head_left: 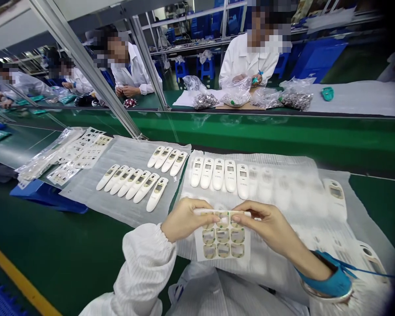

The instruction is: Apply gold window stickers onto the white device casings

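Our left hand (pixel 186 220) and right hand (pixel 265 226), close together, pinch the top edge of a printed label sheet (pixel 222 242) just below a row of white plastic casings (pixel 217 173); this step calls for an even hold.

The sticker sheet (pixel 223 245) is glossy paper, the white device casings (pixel 206 173) smooth shiny plastic, the padding (pixel 316 219) beneath them matt translucent foam, and the sleeve (pixel 145 267) ribbed white cloth.
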The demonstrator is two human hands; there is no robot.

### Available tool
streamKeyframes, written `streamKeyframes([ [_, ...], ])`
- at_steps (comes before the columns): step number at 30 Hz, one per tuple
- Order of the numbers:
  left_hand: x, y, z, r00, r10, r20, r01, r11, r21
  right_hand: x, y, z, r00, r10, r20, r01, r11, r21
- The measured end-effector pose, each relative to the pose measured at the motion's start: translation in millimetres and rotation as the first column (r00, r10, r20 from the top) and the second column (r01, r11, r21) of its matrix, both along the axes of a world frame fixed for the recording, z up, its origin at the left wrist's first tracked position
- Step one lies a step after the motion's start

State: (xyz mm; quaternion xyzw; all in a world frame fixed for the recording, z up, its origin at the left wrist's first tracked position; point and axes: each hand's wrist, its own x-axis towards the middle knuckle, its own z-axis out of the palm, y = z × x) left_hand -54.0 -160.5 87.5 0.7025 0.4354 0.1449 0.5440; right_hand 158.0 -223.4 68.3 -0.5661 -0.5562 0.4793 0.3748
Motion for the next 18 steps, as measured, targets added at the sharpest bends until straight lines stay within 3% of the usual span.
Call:
streamKeyframes([
  [3, 3.7, 1.7, 12.0, 0.98, -0.106, -0.171, 0.154, 0.942, 0.298, -2.7, -2.0, -0.6, 1.0, -0.005, 0.024, 0.004, 0.999, 0.037],
  [5, 10.2, 3.5, 19.1, 0.959, -0.183, -0.218, 0.257, 0.885, 0.389, -4.3, -2.6, -1.1, 0.999, 0.018, 0.05, -0.021, 0.998, 0.052],
  [8, 20.4, 8.6, 22.6, 0.937, -0.28, -0.209, 0.327, 0.914, 0.24, -1.8, -2.8, -2.7, 0.994, -0.013, 0.113, 0.002, 0.995, 0.095],
  [11, 26.4, 15.5, 20.0, 0.944, -0.268, -0.193, 0.287, 0.955, 0.08, 6.8, -2.1, -4.8, 0.974, -0.104, 0.204, 0.05, 0.966, 0.254],
  [14, 29.8, 21.9, 18.1, 0.947, -0.27, -0.175, 0.282, 0.958, 0.047, 15.4, -0.3, -4.5, 0.943, -0.132, 0.306, -0.023, 0.889, 0.457],
  [18, 36.0, 30.3, 16.5, 0.941, -0.301, -0.156, 0.307, 0.952, 0.015, 20.6, 5.4, -2.0, 0.883, -0.189, 0.429, -0.126, 0.786, 0.605],
])
